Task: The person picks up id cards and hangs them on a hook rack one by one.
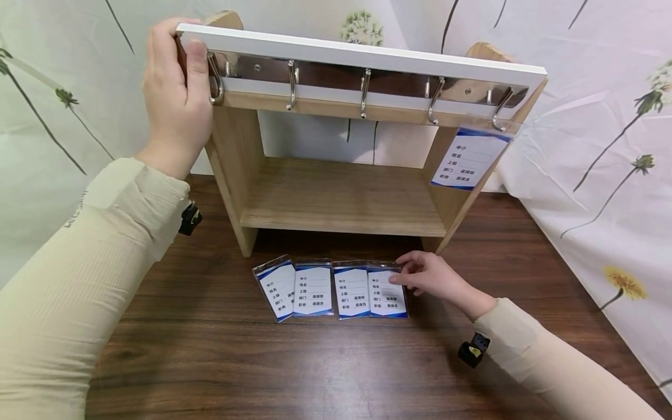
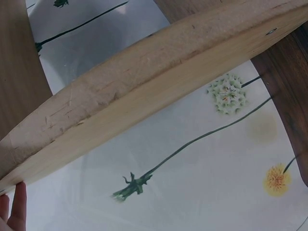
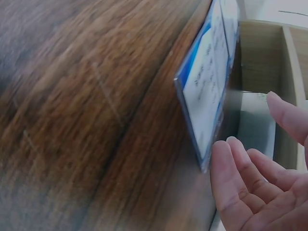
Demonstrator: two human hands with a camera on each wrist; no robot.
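Cream left sleeve [image 1: 89,262] closest, leading up to left hand [image 1: 178,102], which grips the left end of the white board [image 1: 367,51] on the wooden rack [image 1: 341,195], thumb on the front, fingers round the edge. Right hand [image 1: 433,277] at upper right of the rightmost badge [image 1: 387,297], thumb and fingers spread apart, slightly bent; can't tell if touching. Three other badges [image 1: 350,291] left of it, same row, lying on dark wood table [image 1: 336,367] before the rack; leftmost one askew, partly under its neighbour. Hung badge [image 1: 467,158] on rightmost of five metal hooks [image 1: 364,93]. Flower-print cloth [image 1: 593,175] behind and right
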